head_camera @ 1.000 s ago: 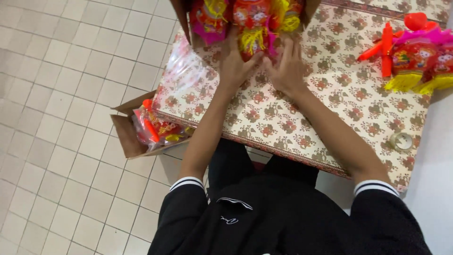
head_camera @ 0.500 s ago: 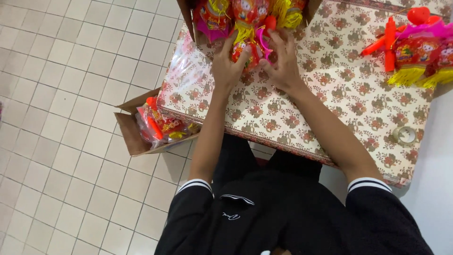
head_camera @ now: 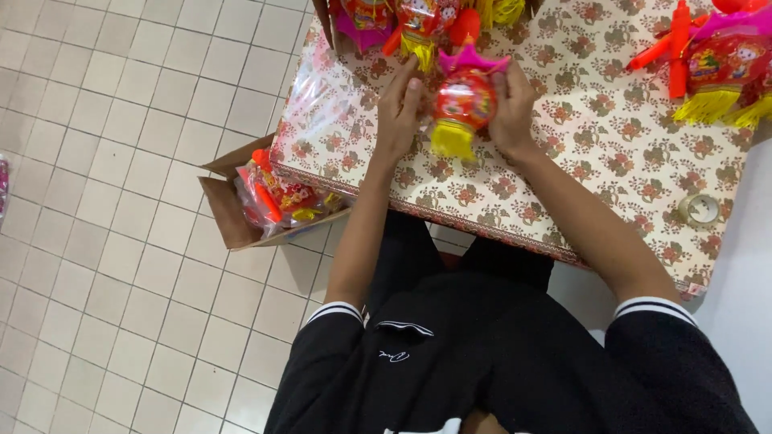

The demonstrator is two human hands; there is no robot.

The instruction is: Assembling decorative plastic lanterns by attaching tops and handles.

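Note:
Both of my hands hold a small red toy lantern (head_camera: 464, 100) with a pink top and a yellow tassel, just above the flower-patterned table (head_camera: 563, 169). My left hand (head_camera: 400, 108) grips its left side with fingers curled. On its right side sits my right hand (head_camera: 512, 100), fingers wrapped round it. Right behind the lantern, at the table's far edge, stands an open cardboard box (head_camera: 418, 20) filled with several more red, pink and yellow lanterns.
A pile of lanterns with red handles (head_camera: 720, 56) lies at the table's far right. A roll of tape (head_camera: 698, 209) rests near the right front corner. On the tiled floor at the left, a cardboard box (head_camera: 257, 205) holds wrapped lanterns.
My hands were reaching into the box at the table's far edge; now they have drawn one lantern out and hold it nearer to me over the table.

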